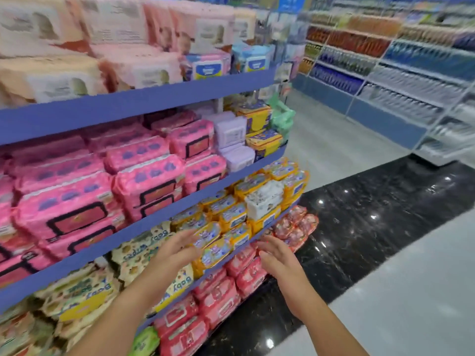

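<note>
Yellow wipe packs (223,244) between both spread hands (177,249) (276,255)

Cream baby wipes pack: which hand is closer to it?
Left. The left hand is just right of the cream pack; the right hand lies beyond the yellow packs.

Pink packs (64,201) fill the middle shelf (128,233), peach packs (51,78) the top shelf (128,100), and bottles (359,44) line the far racks (385,124).

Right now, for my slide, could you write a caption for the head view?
Open left hand and right hand reach toward yellow wipe packs on blue store shelving.
</note>
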Action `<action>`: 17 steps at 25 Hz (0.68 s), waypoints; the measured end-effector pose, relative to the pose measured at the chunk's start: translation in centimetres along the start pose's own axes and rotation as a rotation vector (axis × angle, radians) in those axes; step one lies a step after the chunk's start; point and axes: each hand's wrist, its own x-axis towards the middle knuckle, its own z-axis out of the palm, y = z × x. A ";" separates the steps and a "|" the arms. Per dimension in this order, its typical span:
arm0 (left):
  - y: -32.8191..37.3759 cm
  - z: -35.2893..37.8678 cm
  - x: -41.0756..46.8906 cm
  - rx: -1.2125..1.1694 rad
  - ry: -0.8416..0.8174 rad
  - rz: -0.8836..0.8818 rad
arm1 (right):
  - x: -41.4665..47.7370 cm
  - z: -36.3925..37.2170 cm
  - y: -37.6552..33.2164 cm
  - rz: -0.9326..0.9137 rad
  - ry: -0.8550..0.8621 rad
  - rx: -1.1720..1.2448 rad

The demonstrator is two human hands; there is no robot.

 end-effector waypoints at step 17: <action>4.4 14.9 37.3 0.379 0.147 -0.294 | 36.1 -26.6 -1.5 0.149 -0.197 -0.195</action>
